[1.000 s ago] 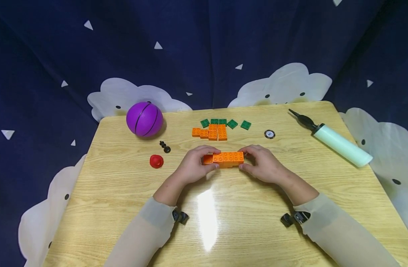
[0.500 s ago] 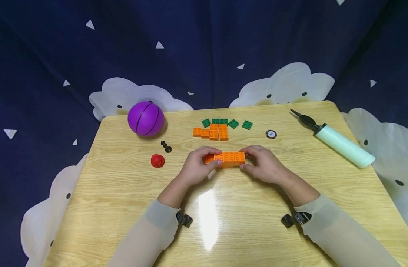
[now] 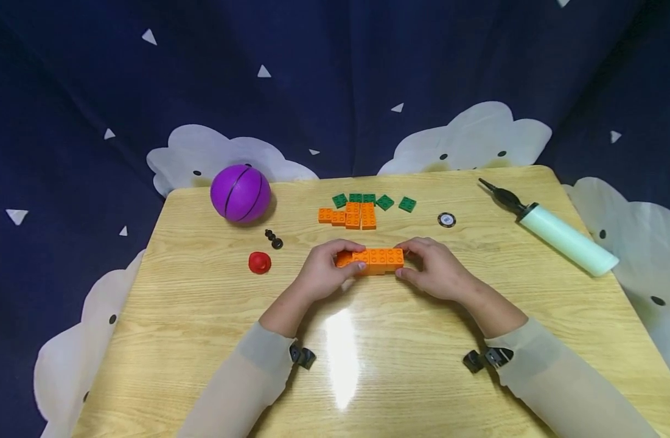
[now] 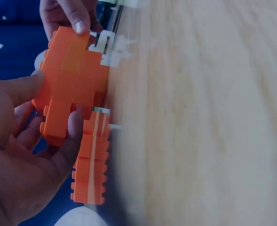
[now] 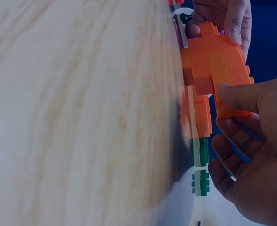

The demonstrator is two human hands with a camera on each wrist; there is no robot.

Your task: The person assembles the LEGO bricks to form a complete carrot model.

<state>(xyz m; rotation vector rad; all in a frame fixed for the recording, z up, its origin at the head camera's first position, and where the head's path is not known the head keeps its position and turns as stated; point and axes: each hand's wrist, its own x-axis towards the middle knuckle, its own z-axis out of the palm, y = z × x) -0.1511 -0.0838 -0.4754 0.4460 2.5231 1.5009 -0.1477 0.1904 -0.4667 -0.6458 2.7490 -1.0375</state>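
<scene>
In the head view, a joined structure of orange building bricks (image 3: 377, 260) stands near the middle of the table, between both hands. The left hand (image 3: 326, 271) grips its left end, thumb on the near side and fingers on the far side. At the other end the right hand (image 3: 436, 271) pinches the structure between thumb and fingers. From the left wrist view, the orange brick structure (image 4: 65, 84) looks stepped, wider on top and narrower at its base. The right wrist view shows the right thumb (image 5: 232, 95) pressed on a brick's side.
Behind lie more orange bricks (image 3: 353, 216) and several green bricks (image 3: 385, 202). To the left are a purple ball (image 3: 240, 193), a red hat-shaped piece (image 3: 260, 263) and a black beaded piece (image 3: 274, 239). A poker chip (image 3: 446, 219) and a hand pump (image 3: 565, 238) lie right.
The left thumb has shifted up and right onto the near face of the brick structure. Both hands keep their hold, and the whole scene has drifted slightly right in view.
</scene>
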